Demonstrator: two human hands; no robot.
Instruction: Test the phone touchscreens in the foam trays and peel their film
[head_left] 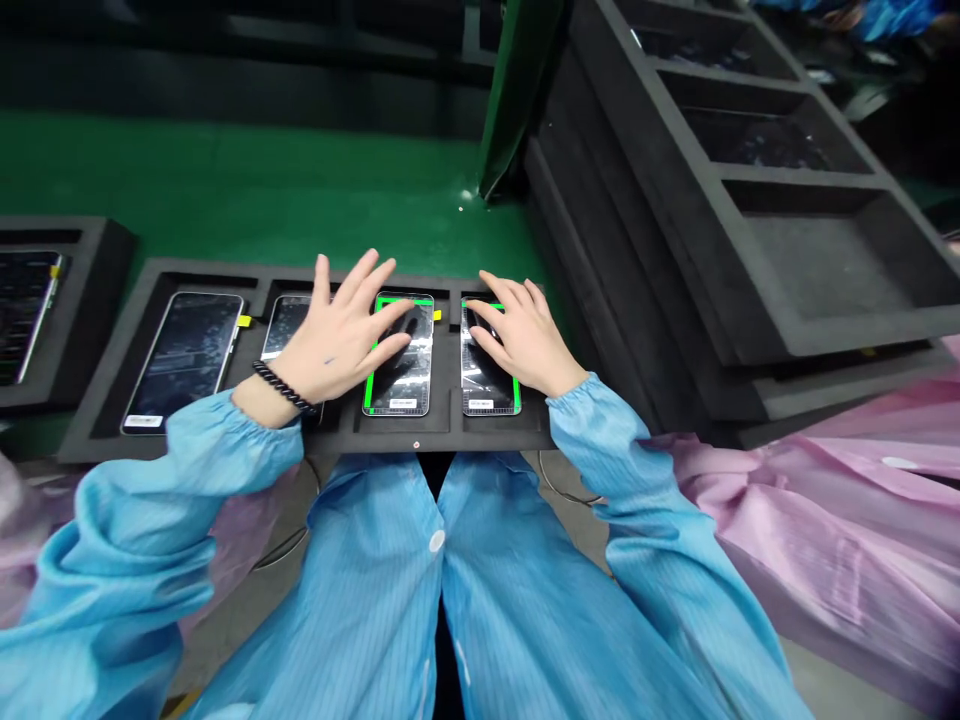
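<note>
smartphones: four in the near foam tray, one in the left foam tray. green-bordered screens: two, among those five. yellow tabs on these phones: three visible. white labels: three visible. bare hands: two. black coiled bracelet: one. stacked foam trays: several, exact number unclear.

Rectangular black glass phones at nine o'clock, stacked rectangular black foam trays at two and a striped blue cloth smock at six show an electronics factory.
</note>
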